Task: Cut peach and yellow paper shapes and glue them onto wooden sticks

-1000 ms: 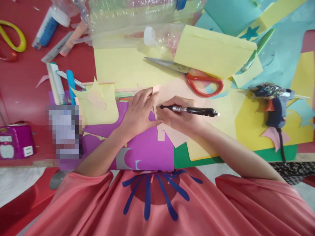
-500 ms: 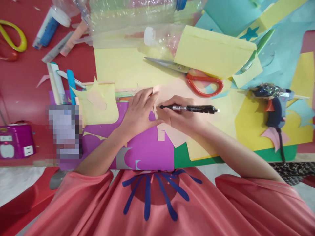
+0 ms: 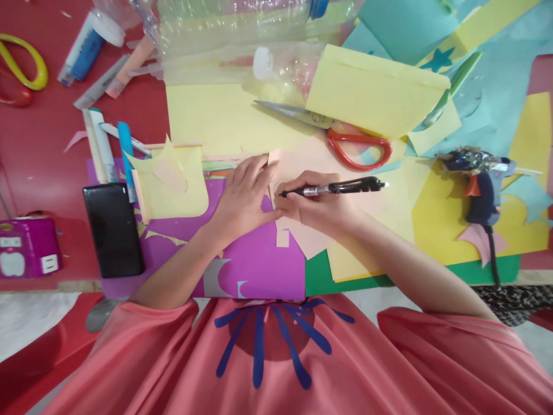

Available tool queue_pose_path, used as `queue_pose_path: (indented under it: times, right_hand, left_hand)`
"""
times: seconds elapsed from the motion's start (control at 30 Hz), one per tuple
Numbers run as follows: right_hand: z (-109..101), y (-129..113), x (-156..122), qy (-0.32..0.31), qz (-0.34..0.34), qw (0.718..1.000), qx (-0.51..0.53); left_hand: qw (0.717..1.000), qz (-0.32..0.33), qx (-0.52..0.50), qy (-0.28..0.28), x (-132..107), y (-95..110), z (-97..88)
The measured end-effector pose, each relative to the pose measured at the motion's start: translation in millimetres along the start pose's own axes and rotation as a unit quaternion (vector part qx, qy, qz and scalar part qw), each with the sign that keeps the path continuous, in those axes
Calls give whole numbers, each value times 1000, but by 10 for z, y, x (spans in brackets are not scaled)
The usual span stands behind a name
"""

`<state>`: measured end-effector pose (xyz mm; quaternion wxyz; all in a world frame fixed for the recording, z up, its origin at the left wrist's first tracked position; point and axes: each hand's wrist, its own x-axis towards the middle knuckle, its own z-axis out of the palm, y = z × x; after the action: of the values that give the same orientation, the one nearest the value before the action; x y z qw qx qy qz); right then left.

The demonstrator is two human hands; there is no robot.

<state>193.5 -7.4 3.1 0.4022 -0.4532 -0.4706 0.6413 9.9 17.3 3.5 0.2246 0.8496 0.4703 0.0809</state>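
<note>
My right hand [image 3: 319, 202] is closed around a black pen [image 3: 337, 187], its tip down on a sheet of pale pink paper [image 3: 305, 155]. A faint curved line shows on the paper by the tip. My left hand [image 3: 246, 193] lies flat with its fingers stretched out, touching the left edge of the pink paper. Beneath that hand is purple paper [image 3: 263, 265]. Scissors with red handles [image 3: 360, 150] rest just beyond my right hand, their blades apart. A cut piece of pale yellow paper [image 3: 179, 190] lies left of my left hand.
A black phone [image 3: 113, 230] and a purple power socket block [image 3: 30, 248] lie to the left. On the right sits a dark blue glue gun [image 3: 486, 193]. A clear plastic bottle [image 3: 289, 66] and a folded yellow paper [image 3: 375, 89] are at the back. Yellow-handled scissors [image 3: 37, 63] lie far left.
The pen tip has shifted slightly down on the pink paper, and the pen's back end has tilted up a little. My left hand has stayed in place. The phone's screen is now dark.
</note>
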Motion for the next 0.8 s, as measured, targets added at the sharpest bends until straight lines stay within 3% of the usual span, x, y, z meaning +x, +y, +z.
queue_pose_path:
  times: [0.2, 0.37, 0.5, 0.57, 0.67, 0.7, 0.8]
  right_hand:
    - [-3, 23, 15, -37, 11, 997, 74]
    - [-71, 3, 46, 12, -61, 994, -88]
    - [-93, -30, 68, 48, -92, 988, -116]
    - [-88, -37, 75, 62, -82, 989, -104]
    - [-75, -41, 79, 72, -68, 992, -84]
    - [-69, -44, 78, 74, -64, 992, -79]
    - [-44, -63, 75, 87, -59, 992, -68]
  left_hand:
    - [1000, 2, 14, -13, -7, 1, -12]
    - [1000, 13, -8, -2, 11, -17, -34]
    - [999, 8, -43, 15, -72, 28, -311]
    - [998, -30, -27, 58, -213, 34, -528]
    - [973, -99, 9, 209, -520, -39, -800]
    - [963, -130, 34, 235, -626, -85, -851]
    - [945, -264, 43, 189, -877, -256, -868]
